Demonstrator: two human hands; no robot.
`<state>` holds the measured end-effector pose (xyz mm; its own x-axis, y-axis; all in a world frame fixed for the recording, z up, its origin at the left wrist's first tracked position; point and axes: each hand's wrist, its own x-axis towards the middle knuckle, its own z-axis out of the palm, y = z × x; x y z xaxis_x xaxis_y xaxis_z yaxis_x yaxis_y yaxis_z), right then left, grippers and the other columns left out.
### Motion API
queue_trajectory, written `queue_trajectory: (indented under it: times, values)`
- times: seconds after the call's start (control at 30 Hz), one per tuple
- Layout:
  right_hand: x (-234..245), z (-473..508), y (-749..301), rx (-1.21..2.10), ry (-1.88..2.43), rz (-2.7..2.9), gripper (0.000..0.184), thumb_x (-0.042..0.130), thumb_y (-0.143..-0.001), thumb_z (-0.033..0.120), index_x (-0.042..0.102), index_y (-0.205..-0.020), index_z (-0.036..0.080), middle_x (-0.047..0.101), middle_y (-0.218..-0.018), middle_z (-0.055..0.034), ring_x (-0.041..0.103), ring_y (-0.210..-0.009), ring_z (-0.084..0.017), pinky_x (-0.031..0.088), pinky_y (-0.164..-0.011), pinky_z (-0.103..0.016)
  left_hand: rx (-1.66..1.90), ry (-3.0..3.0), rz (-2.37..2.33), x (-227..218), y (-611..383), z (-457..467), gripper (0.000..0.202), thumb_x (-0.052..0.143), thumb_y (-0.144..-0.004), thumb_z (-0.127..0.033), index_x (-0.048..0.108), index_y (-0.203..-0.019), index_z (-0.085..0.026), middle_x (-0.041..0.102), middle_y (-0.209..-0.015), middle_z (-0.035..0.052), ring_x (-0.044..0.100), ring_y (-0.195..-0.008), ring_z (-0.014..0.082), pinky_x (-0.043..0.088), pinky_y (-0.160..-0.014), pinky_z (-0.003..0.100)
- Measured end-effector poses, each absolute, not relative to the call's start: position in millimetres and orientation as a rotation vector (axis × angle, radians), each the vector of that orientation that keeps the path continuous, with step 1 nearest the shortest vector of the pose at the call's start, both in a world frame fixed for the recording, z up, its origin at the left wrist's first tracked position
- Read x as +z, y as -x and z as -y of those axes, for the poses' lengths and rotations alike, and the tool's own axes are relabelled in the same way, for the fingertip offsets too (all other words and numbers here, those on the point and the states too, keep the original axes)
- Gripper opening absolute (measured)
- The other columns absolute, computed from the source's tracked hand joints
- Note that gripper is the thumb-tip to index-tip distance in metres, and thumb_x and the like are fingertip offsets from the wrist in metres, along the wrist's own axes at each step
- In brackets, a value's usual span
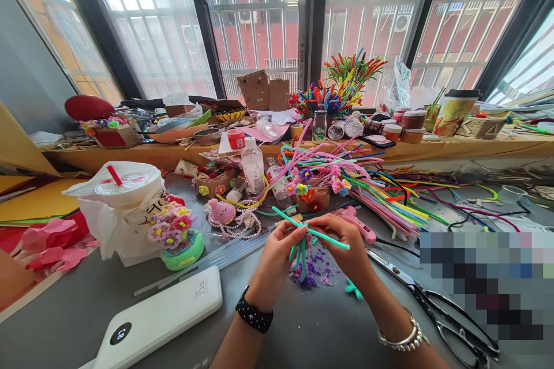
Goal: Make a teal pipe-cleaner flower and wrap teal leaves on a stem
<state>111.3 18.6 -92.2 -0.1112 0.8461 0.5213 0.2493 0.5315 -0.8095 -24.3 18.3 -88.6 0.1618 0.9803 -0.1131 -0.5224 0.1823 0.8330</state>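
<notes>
Between my two hands, several mint-green pipe cleaners (pixel 328 238) cross at one point, some sticking out to either side and others hanging down in bends. My left hand (pixel 280 245) pinches them near the crossing, thumb on top. The fingertips of my right hand (pixel 340 233) close on the same crossing from the other side. Purple fuzz clippings (pixel 309 274) lie on the table below. A small green twisted pipe-cleaner piece (pixel 354 289) rests under my right wrist. Large scissors (pixel 426 300) lie to the right, and a pink glue gun (pixel 357 223) sits just behind my right hand.
A white power bank (pixel 162 320) and clear glue sticks (pixel 203 262) lie at left, near a pipe-cleaner flower pot (pixel 182 248) and a bagged drink cup (pixel 127 184). A heap of coloured pipe cleaners (pixel 389 204) spreads behind. The windowsill (pixel 411 153) is crowded with jars and bowls.
</notes>
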Motion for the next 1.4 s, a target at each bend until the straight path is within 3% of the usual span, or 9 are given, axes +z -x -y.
queue_trajectory:
  times: [0.3,0.7,1.03,1.2,1.4]
  values:
    - [-91,-17,-109,0.604,1.012,1.624,0.01,0.056,-0.074,0.022,0.063,-0.079,0.018,0.064,-0.074,-0.004,0.059,-0.068,-0.016,0.048,-0.061,-0.026,1.23,-0.847,-0.726,-90,25,-18,0.015,0.07,-0.06,-0.016,0.062,-0.072,-0.014,0.062,-0.063,-0.0009,0.055,-0.058,0.008,0.041,-0.058,0.018]
    - [-95,-16,-101,0.842,1.076,1.548,0.012,0.054,-0.072,0.024,0.06,-0.074,0.014,0.063,-0.068,-0.0041,0.057,-0.06,-0.015,0.044,-0.052,-0.023,1.386,-0.703,-0.776,-90,21,-19,0.022,0.076,-0.049,-0.017,0.06,-0.065,-0.014,0.062,-0.059,-0.003,0.057,-0.056,0.0078,0.043,-0.057,0.017]
    - [-99,-16,-94,0.985,0.984,1.476,0.015,0.055,-0.073,0.027,0.056,-0.083,0.017,0.063,-0.076,-0.0024,0.059,-0.065,-0.015,0.047,-0.058,-0.024,1.417,-0.678,-0.735,-95,21,-21,0.018,0.073,-0.056,-0.016,0.06,-0.068,-0.015,0.065,-0.066,-0.002,0.059,-0.061,0.0083,0.044,-0.061,0.017]
    - [-99,-16,-96,1.025,0.994,1.5,0.013,0.053,-0.073,0.023,0.058,-0.082,0.016,0.062,-0.071,-0.0016,0.057,-0.064,-0.014,0.044,-0.056,-0.023,1.413,-0.703,-0.741,-92,20,-19,0.019,0.072,-0.057,-0.016,0.06,-0.072,-0.015,0.068,-0.082,0.0021,0.061,-0.071,0.0104,0.045,-0.065,0.018]
    - [-97,-16,-99,1.047,0.989,1.518,0.009,0.053,-0.07,0.018,0.059,-0.075,0.015,0.054,-0.061,0.0023,0.049,-0.054,-0.011,0.038,-0.049,-0.02,1.439,-0.709,-0.753,-93,20,-19,0.018,0.072,-0.057,-0.017,0.058,-0.067,-0.015,0.068,-0.07,0.0006,0.06,-0.064,0.0094,0.044,-0.063,0.018]
